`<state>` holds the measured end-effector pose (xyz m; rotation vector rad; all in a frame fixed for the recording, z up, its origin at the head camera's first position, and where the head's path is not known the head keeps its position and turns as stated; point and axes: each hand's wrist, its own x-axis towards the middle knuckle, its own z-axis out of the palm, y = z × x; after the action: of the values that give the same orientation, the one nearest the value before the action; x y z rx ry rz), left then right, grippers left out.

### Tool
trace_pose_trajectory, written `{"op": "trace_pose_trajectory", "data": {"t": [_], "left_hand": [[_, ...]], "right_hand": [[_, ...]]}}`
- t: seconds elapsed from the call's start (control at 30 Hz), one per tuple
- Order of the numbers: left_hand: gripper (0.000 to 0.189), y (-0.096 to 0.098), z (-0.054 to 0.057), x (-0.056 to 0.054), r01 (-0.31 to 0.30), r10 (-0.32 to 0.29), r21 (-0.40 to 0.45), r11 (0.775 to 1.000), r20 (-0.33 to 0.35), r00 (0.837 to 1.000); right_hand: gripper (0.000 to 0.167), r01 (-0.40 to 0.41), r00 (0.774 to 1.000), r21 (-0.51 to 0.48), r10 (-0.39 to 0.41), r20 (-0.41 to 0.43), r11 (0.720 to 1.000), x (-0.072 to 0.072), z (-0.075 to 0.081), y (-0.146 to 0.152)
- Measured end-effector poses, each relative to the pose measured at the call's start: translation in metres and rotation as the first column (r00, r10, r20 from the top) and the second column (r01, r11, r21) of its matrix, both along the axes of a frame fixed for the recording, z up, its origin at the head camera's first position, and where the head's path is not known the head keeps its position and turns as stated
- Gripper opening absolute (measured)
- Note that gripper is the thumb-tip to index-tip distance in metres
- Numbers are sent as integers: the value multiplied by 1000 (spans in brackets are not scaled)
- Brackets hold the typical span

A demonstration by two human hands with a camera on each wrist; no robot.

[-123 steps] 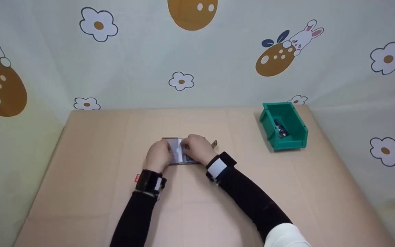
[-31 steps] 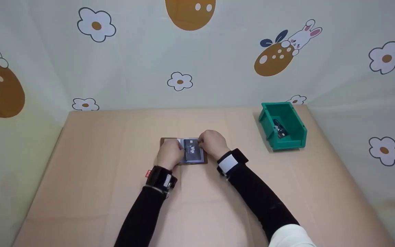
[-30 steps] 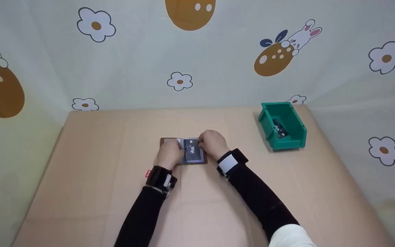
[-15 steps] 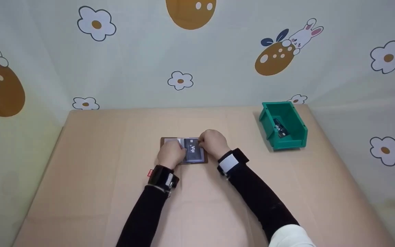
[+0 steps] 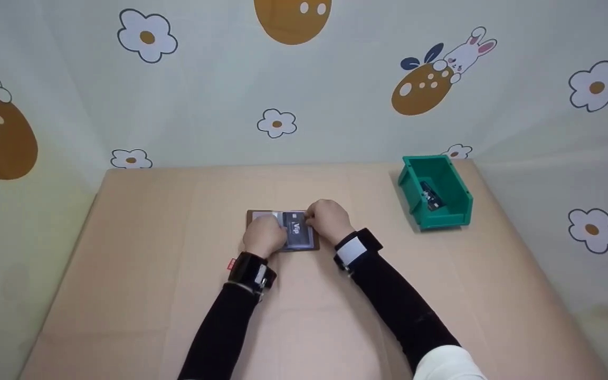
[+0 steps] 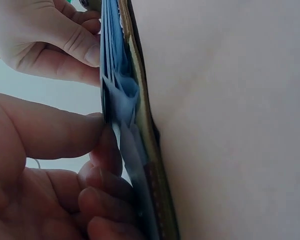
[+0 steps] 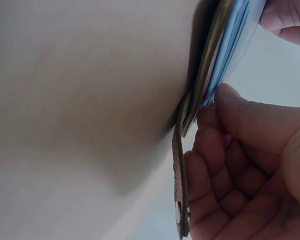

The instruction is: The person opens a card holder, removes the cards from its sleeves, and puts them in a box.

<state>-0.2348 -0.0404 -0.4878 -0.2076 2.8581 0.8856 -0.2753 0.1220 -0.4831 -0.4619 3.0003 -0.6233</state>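
Observation:
A brown card holder [image 5: 249, 215] lies spread on the table, its clear plastic sleeves [image 6: 110, 45] stacked on the right half. On top of them is a black card [image 5: 297, 232] printed "Vip". My left hand [image 5: 263, 237] covers much of the left half and pinches the card's inner edge near the fold, thumb against index finger. At the opposite side my right hand [image 5: 329, 219] pinches the outer edge of the sleeves. In the right wrist view the holder's strap [image 7: 180, 190] with a metal snap sticks out beside my right fingers.
A green bin [image 5: 444, 219] stands at the table's back right, with another black card [image 5: 431, 198] inside. The table [image 5: 188, 295] has a beige covering. A patterned curtain [image 5: 219, 79] hangs behind and on both sides.
Since about four seconds ago, both hands have shifted right. The right hand has gone from the fold to the outer edge, and the black card now shows. Over the last second, hardly anything moves.

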Motion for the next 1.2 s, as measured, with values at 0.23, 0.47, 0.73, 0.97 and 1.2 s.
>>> {"op": "trace_pose_trajectory", "data": {"t": [0.23,0.47,0.73,0.97,1.2], "left_hand": [[22,-1,2,0,27,-27,-1,1000,3,1000],[21,-1,2,-1,46,-46,3,999,6,999],[22,-4,3,-1,36,-37,29,999,21,999],[21,-7,3,-1,52,-53,45,998,14,999],[17,-13,5,0,52,-54,75,996,28,998]], "right_hand": [[15,28,999,2,-28,19,1000,1,1,-1],[15,46,998,2,-46,32,999,1,0,-1],[15,29,999,-3,-29,23,1000,0,-1,0],[15,24,1000,-6,-24,9,1000,1,-1,0],[15,27,999,2,-27,25,1000,1,0,-1]]}}
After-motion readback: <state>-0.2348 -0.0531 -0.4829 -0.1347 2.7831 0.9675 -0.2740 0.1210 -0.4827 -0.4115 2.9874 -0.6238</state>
